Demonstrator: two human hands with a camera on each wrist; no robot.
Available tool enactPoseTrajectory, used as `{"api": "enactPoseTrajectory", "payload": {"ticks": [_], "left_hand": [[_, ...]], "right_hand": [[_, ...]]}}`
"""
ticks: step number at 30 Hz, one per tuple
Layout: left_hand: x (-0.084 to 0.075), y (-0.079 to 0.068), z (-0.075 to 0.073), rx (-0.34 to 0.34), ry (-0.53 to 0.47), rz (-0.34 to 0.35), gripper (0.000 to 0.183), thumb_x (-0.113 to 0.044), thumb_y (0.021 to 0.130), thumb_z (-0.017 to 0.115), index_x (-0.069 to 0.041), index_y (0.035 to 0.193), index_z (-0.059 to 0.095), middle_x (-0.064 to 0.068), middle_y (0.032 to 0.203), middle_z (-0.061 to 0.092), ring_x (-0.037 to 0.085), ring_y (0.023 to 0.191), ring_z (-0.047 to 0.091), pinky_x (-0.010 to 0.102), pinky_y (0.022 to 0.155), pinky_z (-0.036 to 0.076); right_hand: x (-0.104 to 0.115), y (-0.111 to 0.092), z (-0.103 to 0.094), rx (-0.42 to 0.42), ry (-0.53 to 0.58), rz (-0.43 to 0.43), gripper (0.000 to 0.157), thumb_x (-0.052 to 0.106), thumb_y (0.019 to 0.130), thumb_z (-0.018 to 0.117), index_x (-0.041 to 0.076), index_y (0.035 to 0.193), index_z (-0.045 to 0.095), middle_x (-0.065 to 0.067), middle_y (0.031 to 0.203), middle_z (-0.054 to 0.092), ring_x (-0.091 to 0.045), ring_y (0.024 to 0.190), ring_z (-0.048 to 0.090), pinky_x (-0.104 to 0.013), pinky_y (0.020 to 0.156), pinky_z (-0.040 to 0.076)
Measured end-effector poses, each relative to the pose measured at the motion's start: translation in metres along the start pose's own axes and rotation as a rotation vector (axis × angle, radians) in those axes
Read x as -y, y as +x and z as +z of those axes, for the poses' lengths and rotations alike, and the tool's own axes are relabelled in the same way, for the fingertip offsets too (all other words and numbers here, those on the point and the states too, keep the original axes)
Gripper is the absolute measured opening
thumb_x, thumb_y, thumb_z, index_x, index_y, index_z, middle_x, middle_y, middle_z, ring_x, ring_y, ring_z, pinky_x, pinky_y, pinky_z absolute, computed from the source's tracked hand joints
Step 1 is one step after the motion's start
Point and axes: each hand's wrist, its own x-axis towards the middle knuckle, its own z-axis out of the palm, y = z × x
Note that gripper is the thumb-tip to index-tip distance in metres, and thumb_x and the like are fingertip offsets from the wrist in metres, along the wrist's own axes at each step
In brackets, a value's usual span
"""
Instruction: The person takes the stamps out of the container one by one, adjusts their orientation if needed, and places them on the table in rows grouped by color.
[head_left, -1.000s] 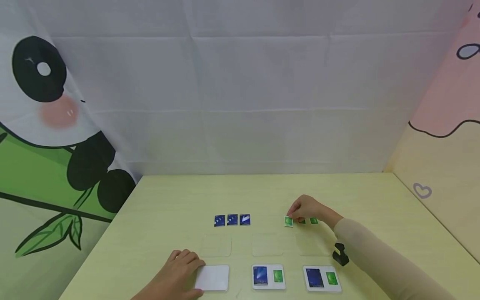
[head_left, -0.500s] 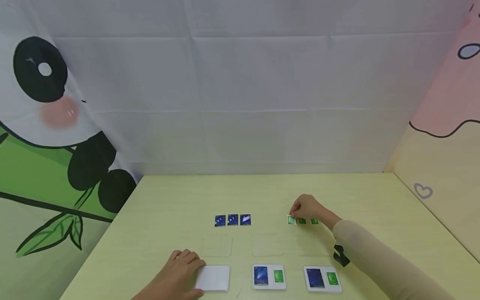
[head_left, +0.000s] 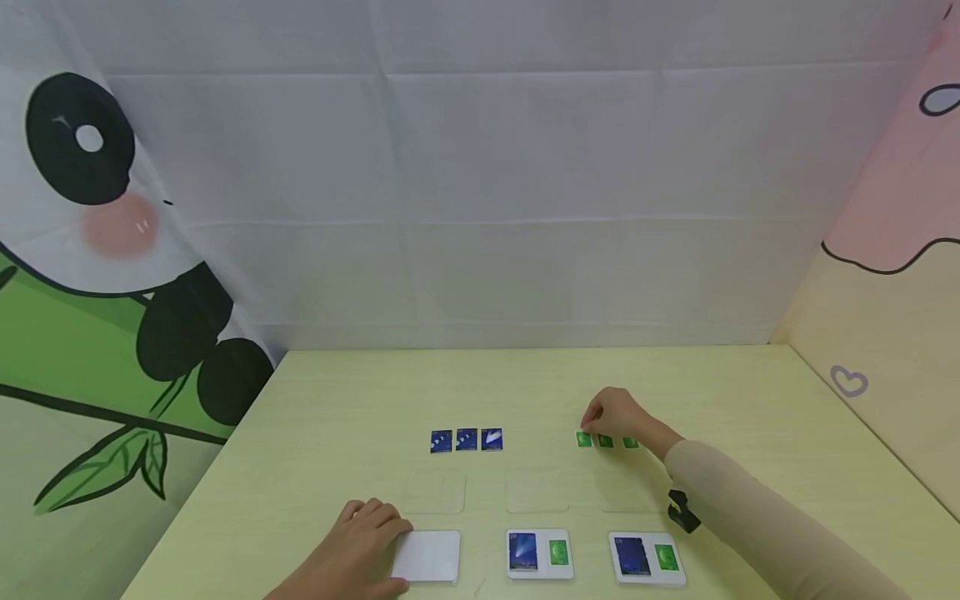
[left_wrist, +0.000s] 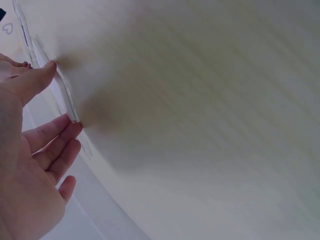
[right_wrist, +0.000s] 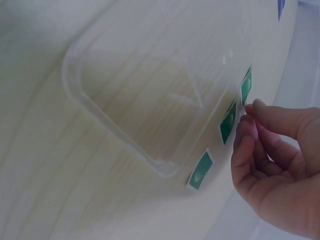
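white cloth [head_left: 480, 167] hangs behind a pale yellow table [head_left: 352, 392]. over the table are the left hand [head_left: 358, 550] and the right hand [head_left: 618, 413]. a blank white case [head_left: 427, 557] lies at the near side, gripped across one end by left thumb and fingers. farther back lie three blue cards [head_left: 467, 439]. smallest, the leftmost green card [head_left: 584, 439] lies beside two more green cards [right_wrist: 201, 170], right thumb and fingertips drawn together at its edge; whether they have hold of it, i cannot tell.

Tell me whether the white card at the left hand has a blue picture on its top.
No, the white card at the left hand shows a plain white top.
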Motion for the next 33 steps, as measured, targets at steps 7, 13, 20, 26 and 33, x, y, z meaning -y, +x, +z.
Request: {"api": "enactPoseTrajectory", "payload": {"ticks": [7, 13, 20, 26, 33], "left_hand": [[-0.001, -0.001, -0.001, 0.020, -0.013, -0.022, 0.060, -0.056, 0.072, 0.075, -0.012, 0.112, 0.066, -0.002, 0.105, 0.064, 0.017, 0.097, 0.052, 0.050, 0.092, 0.041], [-0.003, -0.002, -0.004, 0.044, -0.044, -0.058, 0.062, -0.055, 0.071, 0.077, -0.012, 0.113, 0.066, -0.001, 0.107, 0.064, 0.019, 0.098, 0.052, 0.052, 0.094, 0.040], [-0.004, -0.003, -0.005, 0.047, -0.036, -0.053, 0.063, -0.054, 0.071, 0.077, -0.010, 0.114, 0.065, 0.000, 0.108, 0.064, 0.019, 0.099, 0.052, 0.051, 0.095, 0.039], [-0.005, -0.005, -0.004, 0.037, -0.041, -0.058, 0.065, -0.053, 0.069, 0.079, -0.009, 0.115, 0.064, 0.002, 0.109, 0.063, 0.022, 0.100, 0.052, 0.053, 0.095, 0.039], [-0.007, -0.006, -0.004, 0.043, -0.052, -0.074, 0.065, -0.052, 0.070, 0.078, -0.009, 0.116, 0.064, 0.002, 0.111, 0.063, 0.022, 0.100, 0.051, 0.054, 0.095, 0.039]], "right_hand": [[0.003, -0.004, -0.003, -0.002, 0.008, 0.031, 0.005, 0.010, 0.083, 0.072, 0.007, 0.080, 0.075, -0.002, 0.076, 0.071, -0.010, 0.069, 0.058, -0.026, 0.066, 0.049], [0.007, -0.009, -0.004, 0.005, 0.013, 0.018, 0.006, 0.012, 0.084, 0.071, 0.007, 0.081, 0.074, -0.002, 0.076, 0.071, -0.010, 0.070, 0.059, -0.026, 0.066, 0.049], [0.010, -0.019, -0.005, 0.014, 0.040, -0.022, 0.007, 0.012, 0.084, 0.071, 0.005, 0.081, 0.074, -0.003, 0.075, 0.071, -0.009, 0.067, 0.057, -0.024, 0.063, 0.046], [0.011, -0.027, -0.004, 0.027, 0.078, -0.014, 0.008, 0.014, 0.084, 0.072, 0.006, 0.082, 0.073, -0.001, 0.073, 0.070, -0.008, 0.066, 0.056, -0.023, 0.062, 0.046], [0.013, -0.038, -0.004, 0.011, 0.069, -0.098, 0.007, 0.012, 0.083, 0.072, 0.006, 0.082, 0.073, -0.001, 0.076, 0.071, -0.006, 0.069, 0.058, -0.024, 0.065, 0.049]]}}
